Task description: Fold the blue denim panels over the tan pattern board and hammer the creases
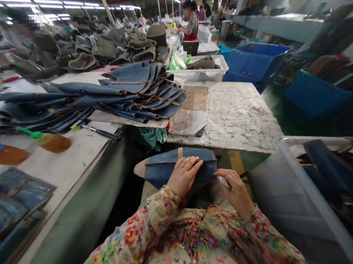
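A blue leather boot shaft piece [161, 168] lies across my lap, drawn over a pale pointed form [140, 169] whose tip sticks out at the left. A dark seam runs along it, and a tan strip [180, 152] crosses it. My left hand [185, 173] lies flat on top of the leather with its fingers stretched out. At the right end of the piece, my right hand [234, 188] is closed round a small white object [223, 181], its fingertips at the leather's edge. What kind of object this is cannot be made out.
Stacked blue leather pieces [126, 95] cover the table ahead. Left of me are a hammer-like tool [103, 133] and a green-nozzled bottle [53, 142] of amber liquid. A grey bin [288, 197] with blue pieces stands close at my right. Another person [191, 21] works farther off.
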Demonstrator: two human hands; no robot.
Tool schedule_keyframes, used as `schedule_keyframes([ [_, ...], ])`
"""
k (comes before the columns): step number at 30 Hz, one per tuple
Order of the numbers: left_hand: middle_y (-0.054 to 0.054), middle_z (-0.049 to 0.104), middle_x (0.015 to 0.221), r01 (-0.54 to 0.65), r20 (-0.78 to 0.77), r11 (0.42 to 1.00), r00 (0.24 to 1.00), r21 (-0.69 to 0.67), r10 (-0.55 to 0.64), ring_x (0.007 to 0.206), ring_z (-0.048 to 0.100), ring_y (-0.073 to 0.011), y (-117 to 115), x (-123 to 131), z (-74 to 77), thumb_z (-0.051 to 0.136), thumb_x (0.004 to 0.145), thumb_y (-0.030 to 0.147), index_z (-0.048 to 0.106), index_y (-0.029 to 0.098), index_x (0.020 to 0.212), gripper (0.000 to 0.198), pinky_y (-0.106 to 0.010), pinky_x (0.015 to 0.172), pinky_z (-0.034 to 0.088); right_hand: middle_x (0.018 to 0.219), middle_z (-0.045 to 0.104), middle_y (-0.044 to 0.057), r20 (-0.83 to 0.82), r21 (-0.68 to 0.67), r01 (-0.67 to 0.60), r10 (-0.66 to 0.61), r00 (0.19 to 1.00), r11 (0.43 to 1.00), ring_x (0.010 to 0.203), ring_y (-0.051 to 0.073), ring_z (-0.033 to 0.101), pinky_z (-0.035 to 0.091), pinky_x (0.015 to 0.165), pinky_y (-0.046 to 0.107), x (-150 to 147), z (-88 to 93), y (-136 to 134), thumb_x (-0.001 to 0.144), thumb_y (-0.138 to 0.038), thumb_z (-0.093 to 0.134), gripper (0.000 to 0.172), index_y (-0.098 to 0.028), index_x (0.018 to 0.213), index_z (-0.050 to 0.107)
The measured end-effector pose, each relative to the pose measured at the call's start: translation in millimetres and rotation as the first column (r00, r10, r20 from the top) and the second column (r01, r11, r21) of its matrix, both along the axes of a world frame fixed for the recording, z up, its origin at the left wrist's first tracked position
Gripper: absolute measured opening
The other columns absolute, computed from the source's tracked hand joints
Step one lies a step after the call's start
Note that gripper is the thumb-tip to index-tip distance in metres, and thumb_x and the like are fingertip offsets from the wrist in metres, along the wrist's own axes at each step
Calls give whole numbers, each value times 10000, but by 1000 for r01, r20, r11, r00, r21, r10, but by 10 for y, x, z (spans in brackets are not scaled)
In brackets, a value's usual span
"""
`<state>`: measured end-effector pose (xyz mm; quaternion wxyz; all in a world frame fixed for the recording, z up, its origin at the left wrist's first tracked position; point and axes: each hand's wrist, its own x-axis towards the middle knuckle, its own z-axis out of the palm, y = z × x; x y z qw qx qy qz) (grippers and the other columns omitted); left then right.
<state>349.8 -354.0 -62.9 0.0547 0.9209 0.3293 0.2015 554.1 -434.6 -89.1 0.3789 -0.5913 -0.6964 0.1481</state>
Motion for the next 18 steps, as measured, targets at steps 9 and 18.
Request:
schedule_keyframes([
  [9, -59, 431, 1352, 41, -76, 994, 997, 101, -34, 1266, 320, -177, -62, -34, -40, 353, 885, 155, 389, 174, 1324, 441, -371, 1075, 173, 1237, 524, 87, 61, -48, -44, 47, 997, 998, 1143, 208, 462, 399, 958, 413, -32, -98, -181, 750, -111, 416, 332, -190, 1024, 587],
  [18, -70, 533, 1209, -14, -97, 989, 995, 150, 29, 1115, 437, -177, -126, -96, -21, 360, 885, 153, 419, 159, 1303, 421, -331, 1018, 232, 1275, 490, 89, 33, -83, -64, 67, 997, 994, 1159, 190, 456, 389, 974, 381, -8, -148, -175, 740, -89, 414, 345, -181, 1032, 571],
])
